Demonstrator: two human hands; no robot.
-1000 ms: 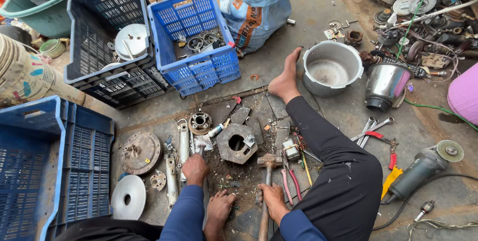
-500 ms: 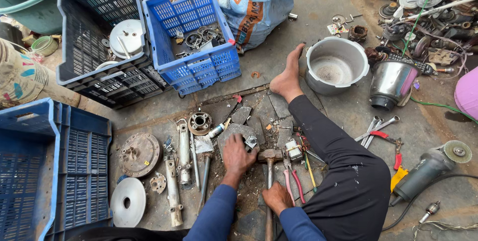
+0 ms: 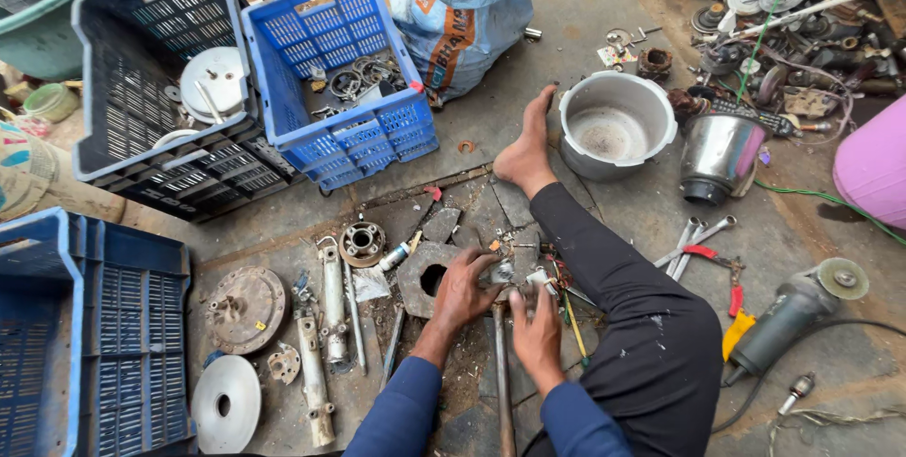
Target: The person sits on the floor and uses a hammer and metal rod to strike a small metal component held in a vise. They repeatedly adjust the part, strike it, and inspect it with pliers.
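My left hand [image 3: 464, 289] reaches over a grey metal housing block [image 3: 422, 276] with a round hole, and its fingers close on a small silver metal part [image 3: 501, 272] at the block's right edge. My right hand [image 3: 538, 329] lies just right of it with fingers spread, touching small loose parts [image 3: 543, 279] on the stone floor. A hammer with a wooden handle [image 3: 502, 377] lies between the two hands, held by neither. My leg in black trousers [image 3: 613, 278] stretches to the right, the bare foot [image 3: 525, 150] pointing away.
Left of the block lie a round rotor plate [image 3: 247, 308], two shafts [image 3: 332, 298], a bearing ring [image 3: 362, 242] and a silver disc [image 3: 226, 404]. Blue crates [image 3: 340, 79] and a dark crate [image 3: 151, 89] stand behind. An aluminium pot [image 3: 615, 126], wrenches [image 3: 694, 240], red pliers [image 3: 731, 292] and an angle grinder [image 3: 788, 320] lie right.
My left hand moved right, from the floor by the shafts onto the block and small part. My right hand let go of the hammer handle and moved up beside the left.
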